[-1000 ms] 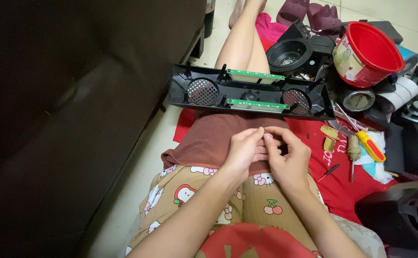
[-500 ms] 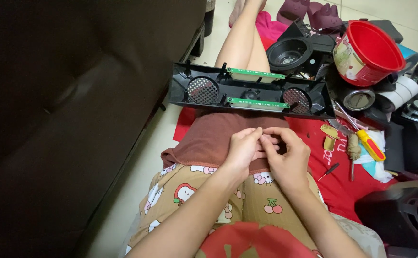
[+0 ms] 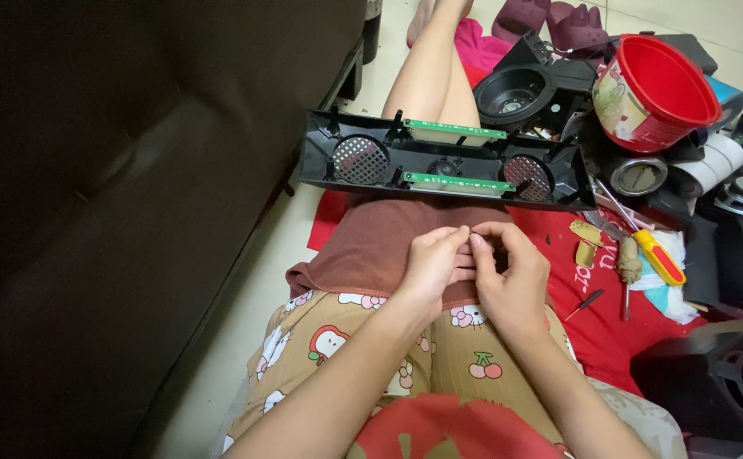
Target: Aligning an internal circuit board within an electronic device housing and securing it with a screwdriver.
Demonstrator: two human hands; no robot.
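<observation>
Left hand [image 3: 429,265] and right hand [image 3: 507,274]: pressed together over the lap, fingertips pinching something too small to identify. Black speaker housing [image 3: 443,161]: across the legs just beyond the hands, two round grilles, two green circuit boards. Red bucket [image 3: 656,92], yellow-handled screwdriver [image 3: 656,255]: right, on the floor.

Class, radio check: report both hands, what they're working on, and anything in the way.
Left hand and right hand together over the lap, fingertips pinching something too small to identify. Black speaker housing lies across the legs just beyond, untouched. Nothing between hands and housing.
</observation>
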